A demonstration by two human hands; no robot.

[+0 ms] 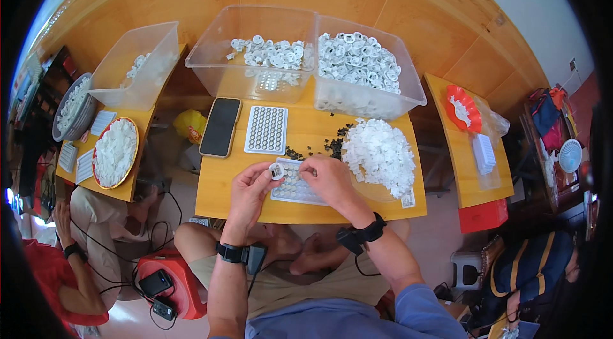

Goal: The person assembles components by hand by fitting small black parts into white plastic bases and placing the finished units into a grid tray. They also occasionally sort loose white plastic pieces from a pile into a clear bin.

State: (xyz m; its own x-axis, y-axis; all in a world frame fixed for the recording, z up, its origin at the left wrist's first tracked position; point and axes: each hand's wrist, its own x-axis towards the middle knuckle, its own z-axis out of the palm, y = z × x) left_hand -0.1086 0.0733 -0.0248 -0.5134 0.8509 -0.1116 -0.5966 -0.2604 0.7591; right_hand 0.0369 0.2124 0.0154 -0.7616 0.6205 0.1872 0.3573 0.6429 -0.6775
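My left hand [251, 187] pinches a small round white plastic housing [276, 171] between thumb and fingers, its open face turned up. Just right of it, my right hand [329, 179] is closed in a pinch above a white tray [278, 196] filled with round silver discs like button batteries. Whatever the right fingertips hold is hidden. A second tray of such discs [267, 129] lies behind my hands. Small black parts [334, 146] are scattered past the right hand, next to a big heap of white plastic pieces [380, 155] on a round plate.
Two clear bins [252, 77] [367, 104] with white housings stand at the table's back. A black phone [221, 127] lies at the left. Side tables hold a plate of white pieces [115, 152] and a red dish [464, 109]. People sit on both sides; cables hang near a red stool [185, 288].
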